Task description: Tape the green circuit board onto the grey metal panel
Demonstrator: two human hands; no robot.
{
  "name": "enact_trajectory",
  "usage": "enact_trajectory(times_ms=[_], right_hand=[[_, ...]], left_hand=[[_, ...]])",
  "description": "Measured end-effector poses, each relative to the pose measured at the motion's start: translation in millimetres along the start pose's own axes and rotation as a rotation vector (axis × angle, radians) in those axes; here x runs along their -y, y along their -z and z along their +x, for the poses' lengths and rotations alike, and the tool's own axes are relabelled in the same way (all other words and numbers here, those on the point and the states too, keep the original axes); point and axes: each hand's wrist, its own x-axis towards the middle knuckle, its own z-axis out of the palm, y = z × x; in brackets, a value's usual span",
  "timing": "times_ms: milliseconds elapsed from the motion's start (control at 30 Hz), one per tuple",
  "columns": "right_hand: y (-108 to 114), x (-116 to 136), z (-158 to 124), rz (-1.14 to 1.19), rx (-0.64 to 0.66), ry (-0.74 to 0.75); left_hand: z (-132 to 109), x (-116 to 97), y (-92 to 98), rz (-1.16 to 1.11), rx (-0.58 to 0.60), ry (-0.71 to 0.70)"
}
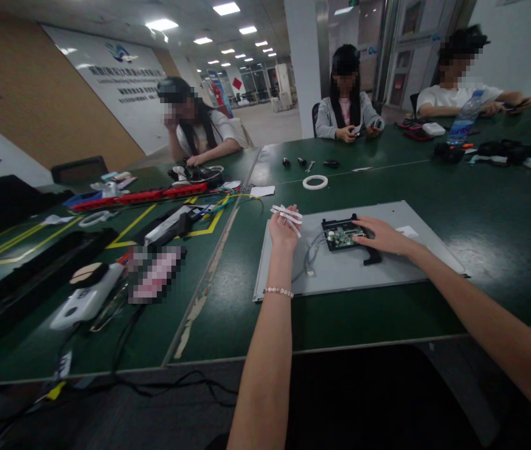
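Several narrow white strips [288, 215] lie across the fingers of my left hand [283, 231], which is turned palm up with its fingers curled, above the left side of a flat grey panel [312, 275]. A green circuit board [340, 237] in a black frame rests on the panel. My right hand [380, 236] grips the right side of this board, index finger near the far edge and thumb nearer me. Thin grey cables [311, 256] run from the board's left side onto the panel. A black bracket-like part [372, 256] sits just below my right hand.
A white tape roll [315, 182] and a small wrench [310, 167] lie beyond the panel. To the left are a long black tray [35, 275], a white device [87, 297] and red strips [143, 197]. Three people sit across the table, near a water bottle [466, 119].
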Motion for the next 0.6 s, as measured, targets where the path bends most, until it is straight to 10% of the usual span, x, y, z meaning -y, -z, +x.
enact_trajectory(times_ms=[600], right_hand=[[-2, 20, 9, 0.023, -0.182, -0.021]], left_hand=[[-19, 4, -26.6, -0.008, 0.275, 0.115]])
